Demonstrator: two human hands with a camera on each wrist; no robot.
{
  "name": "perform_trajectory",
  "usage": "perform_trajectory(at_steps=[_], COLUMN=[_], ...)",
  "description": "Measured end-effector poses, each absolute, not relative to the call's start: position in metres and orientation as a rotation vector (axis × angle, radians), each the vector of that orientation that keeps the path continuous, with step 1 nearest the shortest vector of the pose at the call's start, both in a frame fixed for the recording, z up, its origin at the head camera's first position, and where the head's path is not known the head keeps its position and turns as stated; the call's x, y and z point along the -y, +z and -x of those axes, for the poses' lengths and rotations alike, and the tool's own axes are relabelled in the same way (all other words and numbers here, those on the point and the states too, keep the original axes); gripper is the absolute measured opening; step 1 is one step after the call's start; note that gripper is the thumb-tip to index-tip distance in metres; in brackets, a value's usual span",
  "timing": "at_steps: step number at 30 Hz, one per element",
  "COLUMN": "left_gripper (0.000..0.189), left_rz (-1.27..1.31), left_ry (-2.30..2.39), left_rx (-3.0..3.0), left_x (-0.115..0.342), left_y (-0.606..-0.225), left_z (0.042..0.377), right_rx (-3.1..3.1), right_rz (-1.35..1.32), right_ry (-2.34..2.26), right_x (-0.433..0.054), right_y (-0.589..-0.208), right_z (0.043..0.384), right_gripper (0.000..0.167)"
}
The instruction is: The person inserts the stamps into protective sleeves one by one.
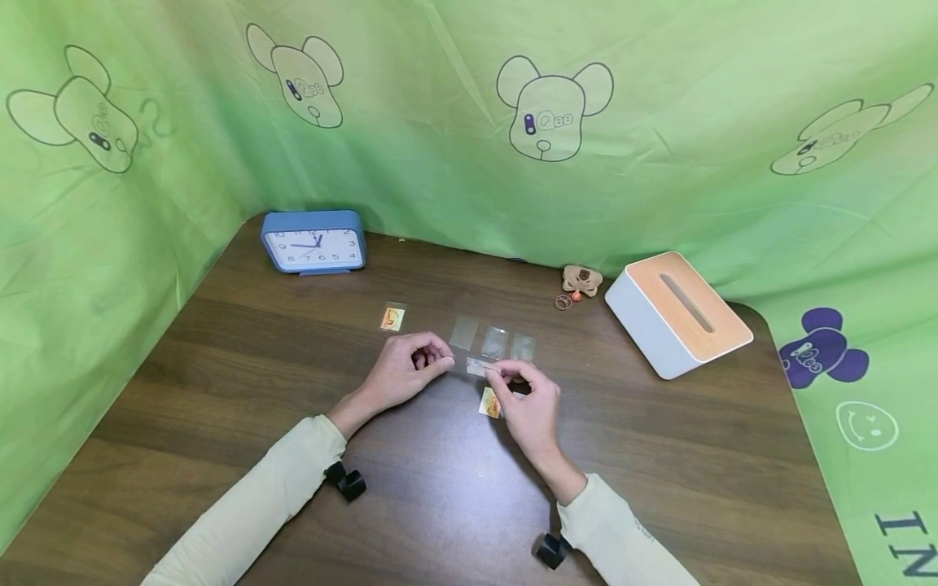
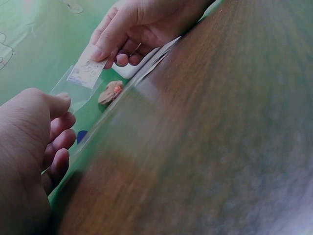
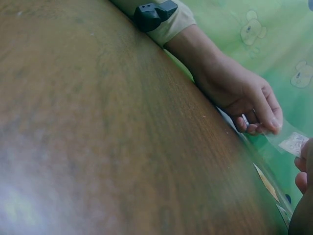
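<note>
Landmark for all places: the tissue box, as seen from the head view.

Left hand: to the left of the box, well apart from it. Thumb and index finger pinch a clear pouch by one end; remaining fingers curled beneath.

Right hand: left of the box and on the wearer's side, nearer to it than the left hand. Thumb and index finger grasp a small card by its end, pale printed side showing in both wrist views; the other fingers are bent.

Card and pouch: held between the two hands, left of the box. The card overlaps the pouch; cannot tell whether its edge is inside the mouth or only against it.

On the desk: loose card, orange and yellow picture up, left of the box and toward the wearer, just beside the right hand. Three spare pouches, side by side left of the box. Packed card, in a clear cover, farther left of the box. Bear charm, near the box, on its left. Blue clock, far left of the box.

Green curtain: behind the box.
</note>
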State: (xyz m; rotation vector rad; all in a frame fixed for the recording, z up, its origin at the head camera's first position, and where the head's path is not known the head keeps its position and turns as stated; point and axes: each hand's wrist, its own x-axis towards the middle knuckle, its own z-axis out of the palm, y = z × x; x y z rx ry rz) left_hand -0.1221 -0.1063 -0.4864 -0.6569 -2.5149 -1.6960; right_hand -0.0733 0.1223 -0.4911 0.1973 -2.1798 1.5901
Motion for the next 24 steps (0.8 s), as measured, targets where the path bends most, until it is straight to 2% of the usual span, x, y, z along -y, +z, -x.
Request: perform_trajectory(at_steps=[12,24], left_gripper=[0.013,0.015], left_rz=[0.817,0.816], left_ry=[-1.725,-1.714], left_rx=[2.506,2.531], left_x=[0.0972,0.0969], left_y=[-0.4880,-0.4874], left_z=[0.1136,0.1128], right_rx=[2.176,2.220], right_rz=[-0.190,-0.309], right_ry=[1.643,1.503], right_x=[-0.1232,-0.1271], right_y=[-0.4897,-0.4919], right_z=[0.0716,0.0728], right_gripper=[0.020,0.022])
